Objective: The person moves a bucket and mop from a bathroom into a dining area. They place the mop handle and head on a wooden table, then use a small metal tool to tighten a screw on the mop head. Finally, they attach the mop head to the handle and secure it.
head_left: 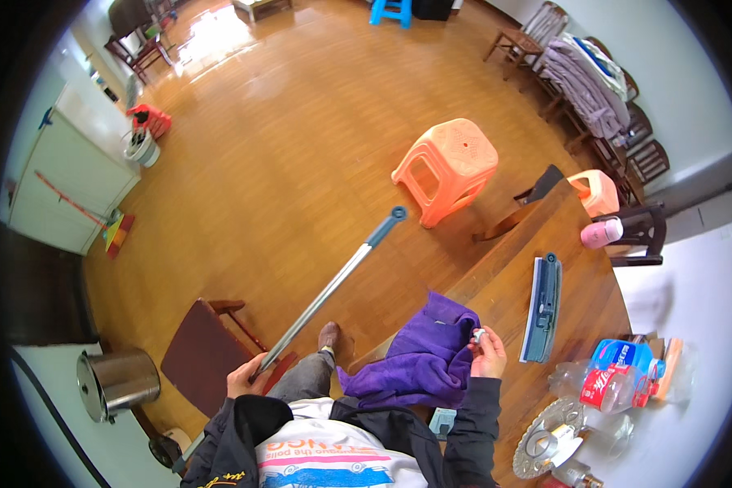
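My left hand [246, 377] is wrapped round a metal mop pole [324, 291]. The pole slants up and away to the right, over the floor, and ends in a grey plastic joint with a round eye. Pinched in the fingers of my right hand [488, 358] is a small whitish-grey piece [479, 334], too small to name. That hand is at the right edge of a crumpled purple cloth [423, 350], which lies at the table's near edge. A flat grey-blue mop head [542, 309] rests apart on the wooden table [508, 398], right of my right hand.
Plastic bottles [610, 386] and a glass dish [525, 455] crowd the table's right side; a pink cup [600, 233] stands at its far end. An orange stool [451, 167] is on the floor ahead. Left are a dark red chair [203, 358] and a steel pot [122, 382].
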